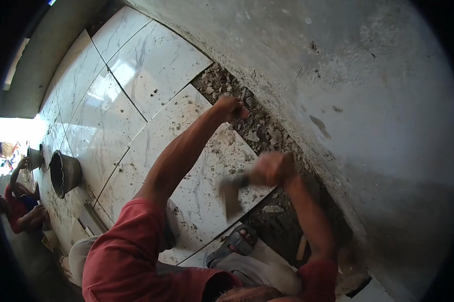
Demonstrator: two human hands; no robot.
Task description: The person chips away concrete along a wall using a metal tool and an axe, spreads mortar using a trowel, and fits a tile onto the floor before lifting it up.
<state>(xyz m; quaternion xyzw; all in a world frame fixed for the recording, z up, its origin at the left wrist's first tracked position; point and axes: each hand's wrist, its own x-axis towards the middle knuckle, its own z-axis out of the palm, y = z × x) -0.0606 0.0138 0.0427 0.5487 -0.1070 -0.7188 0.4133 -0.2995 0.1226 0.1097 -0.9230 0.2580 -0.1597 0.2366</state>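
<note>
My left hand (231, 109) is closed in a fist over the strip of broken rubble (259, 132) between the floor tiles and the wall; what it grips is too small to make out. Lower and to the right, my right hand (276, 168) is wrapped round the handle of a hammer-like tool. The blurred, broad head of this tool (230, 197) is over a white marbled tile (179, 176) strewn with grit. My sandalled foot (242, 238) rests by the tile's lower edge.
A rough grey wall (357, 100) runs along the right. To the left stands a dark bucket (66, 173), with a smaller one (34, 158) beyond. A person in red (19, 209) crouches at the far left. Long strips (92, 217) lie on the floor near my side.
</note>
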